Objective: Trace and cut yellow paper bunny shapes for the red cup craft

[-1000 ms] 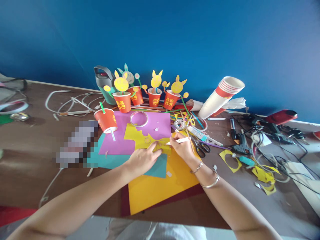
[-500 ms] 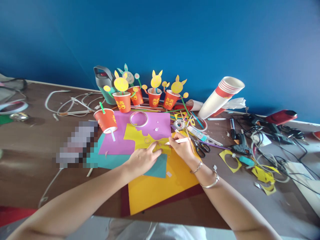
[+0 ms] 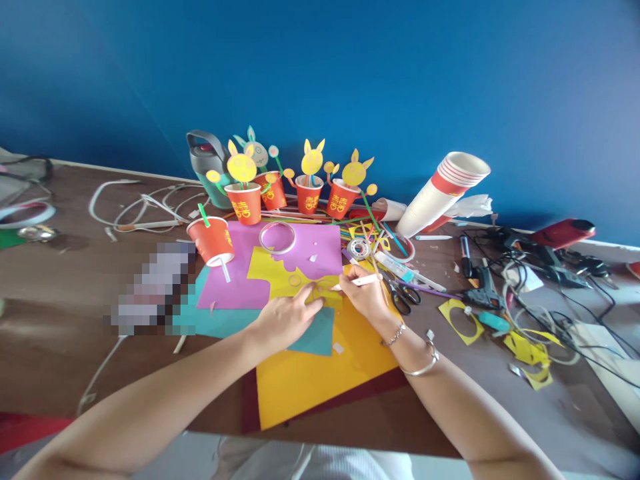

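"Hands?"
"Right hand pinches a white pen; left hand, half open, rests on the yellow sheet, nine o'clock from the pen."
"Edges?"
"Scissors crowd three o'clock; brown desk ends at six, blue wall at twelve."

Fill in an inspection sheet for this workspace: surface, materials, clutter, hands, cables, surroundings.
Surface: brown table, partly covered by layered coloured paper.
Materials: cut yellow sheet overlapping a purple sheet; white pen.
Clutter: scissors and yellow scraps toward the right.
Hands: left hand rests on the cut yellow sheet; right hand grips the white pen, tip at that sheet.
Cables: white cable looped at left; black cables tangled at right.
Surroundings: blue wall behind.
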Action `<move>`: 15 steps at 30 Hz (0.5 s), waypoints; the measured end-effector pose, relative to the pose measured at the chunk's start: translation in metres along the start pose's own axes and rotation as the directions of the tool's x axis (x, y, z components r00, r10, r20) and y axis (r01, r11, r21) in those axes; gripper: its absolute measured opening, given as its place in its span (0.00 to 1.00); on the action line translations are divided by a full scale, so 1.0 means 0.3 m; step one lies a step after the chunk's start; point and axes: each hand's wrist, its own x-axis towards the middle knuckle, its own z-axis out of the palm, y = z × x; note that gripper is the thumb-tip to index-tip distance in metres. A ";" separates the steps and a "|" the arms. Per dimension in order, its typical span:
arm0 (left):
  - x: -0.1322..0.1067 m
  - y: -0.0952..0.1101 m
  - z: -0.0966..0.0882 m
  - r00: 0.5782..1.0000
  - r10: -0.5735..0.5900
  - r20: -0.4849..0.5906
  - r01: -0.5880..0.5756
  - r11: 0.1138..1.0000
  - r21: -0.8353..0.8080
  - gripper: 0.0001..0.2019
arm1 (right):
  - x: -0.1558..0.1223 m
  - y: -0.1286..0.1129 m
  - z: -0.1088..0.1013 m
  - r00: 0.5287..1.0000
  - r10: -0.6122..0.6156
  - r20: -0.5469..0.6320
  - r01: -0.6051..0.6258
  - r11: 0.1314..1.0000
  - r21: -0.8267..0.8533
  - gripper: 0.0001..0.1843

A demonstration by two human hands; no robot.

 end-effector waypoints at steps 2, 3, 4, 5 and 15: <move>0.000 0.001 0.000 1.000 -0.001 -0.006 0.001 1.000 -0.006 0.18 | 0.001 0.004 0.002 0.999 0.034 -0.010 -0.033 0.999 0.041 0.15; 0.000 0.001 0.001 1.000 -0.002 -0.007 0.002 1.000 -0.008 0.18 | 0.002 0.005 0.002 0.999 0.043 -0.014 -0.043 0.998 0.050 0.15; 0.000 0.001 0.001 1.000 -0.004 -0.007 0.004 1.000 -0.008 0.18 | 0.002 0.006 0.002 0.999 0.046 -0.017 -0.045 0.998 0.052 0.15; 0.000 0.000 0.002 1.000 -0.006 -0.007 0.006 1.000 -0.007 0.18 | 0.002 0.005 0.002 0.999 0.042 -0.017 -0.042 0.998 0.047 0.15; -0.002 -0.001 0.001 0.999 0.000 -0.035 -0.002 0.999 -0.038 0.18 | -0.004 -0.001 0.000 1.000 0.007 -0.006 -0.007 1.000 -0.018 0.16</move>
